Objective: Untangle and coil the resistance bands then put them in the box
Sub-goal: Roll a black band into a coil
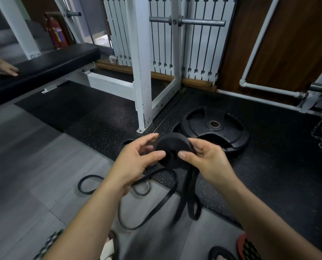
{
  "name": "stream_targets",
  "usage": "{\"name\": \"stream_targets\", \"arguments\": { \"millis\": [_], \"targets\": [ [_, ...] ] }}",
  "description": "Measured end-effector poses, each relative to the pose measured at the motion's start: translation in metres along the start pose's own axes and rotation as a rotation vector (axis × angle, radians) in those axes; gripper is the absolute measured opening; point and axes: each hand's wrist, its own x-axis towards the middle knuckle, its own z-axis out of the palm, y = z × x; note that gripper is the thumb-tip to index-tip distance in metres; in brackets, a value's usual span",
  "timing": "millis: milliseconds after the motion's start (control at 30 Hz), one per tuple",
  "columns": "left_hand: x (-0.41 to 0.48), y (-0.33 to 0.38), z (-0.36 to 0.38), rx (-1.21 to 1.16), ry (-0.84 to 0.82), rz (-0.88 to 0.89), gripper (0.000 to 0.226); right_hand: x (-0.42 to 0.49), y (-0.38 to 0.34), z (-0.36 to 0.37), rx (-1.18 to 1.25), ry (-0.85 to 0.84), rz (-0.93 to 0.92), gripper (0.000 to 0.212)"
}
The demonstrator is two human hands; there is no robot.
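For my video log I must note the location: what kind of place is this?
Most likely a gym: a weight plate lies on the rubber floor, near a white metal rack and a padded bench.

I see open grey floor left of my fingers, weight plate just beyond them, white rack post farther ahead, band slack dangling below.

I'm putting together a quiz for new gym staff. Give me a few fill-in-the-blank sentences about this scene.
1. The left hand and right hand hold a coiled resistance band coloured ____.
2. Its loose tail hangs ____ the coil.
3. The weight plate lies flat on the ____.
4. The fire extinguisher is ____.
Missing words: black; below; floor; red.
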Motion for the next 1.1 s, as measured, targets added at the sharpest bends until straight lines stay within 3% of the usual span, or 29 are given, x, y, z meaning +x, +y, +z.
{"name": "stream_targets", "arguments": {
  "millis": [133,400,533,633,700,833,933,1100],
  "targets": [
    [-0.003,0.003,0.0,0.144,-0.084,0.08,0.041,-0.002,0.001,0.003,-0.102,-0.08,0.026,0.034],
    [-0.005,0.009,0.006,-0.33,0.13,0.022,0.024,-0.001,-0.005,0.004,0.133,0.048,0.059,0.024],
    [-0.007,0.004,0.017,-0.598,0.138,-0.077,0.016,0.0,-0.004,0.01,0.2,0.064,0.046,0.03],
    [-0.007,-0.001,0.021,-0.668,0.079,-0.144,0.014,0.001,-0.002,0.009,0.221,0.078,0.052,0.028],
    [-0.004,-0.002,0.015,-0.565,0.044,-0.169,0.023,0.001,-0.001,0.004,0.174,0.055,0.051,0.027],
    [0.0,0.0,-0.003,-0.029,0.027,-0.01,0.041,0.0,0.003,-0.001,-0.021,0.011,0.05,0.031],
    [-0.003,0.003,-0.005,0.078,-0.079,0.03,0.036,-0.002,0.005,-0.001,-0.151,-0.063,0.049,0.036],
    [-0.005,0.003,-0.007,0.066,-0.058,-0.005,0.019,-0.003,0.004,0.0,-0.184,-0.127,0.03,0.038]
  ]
}}
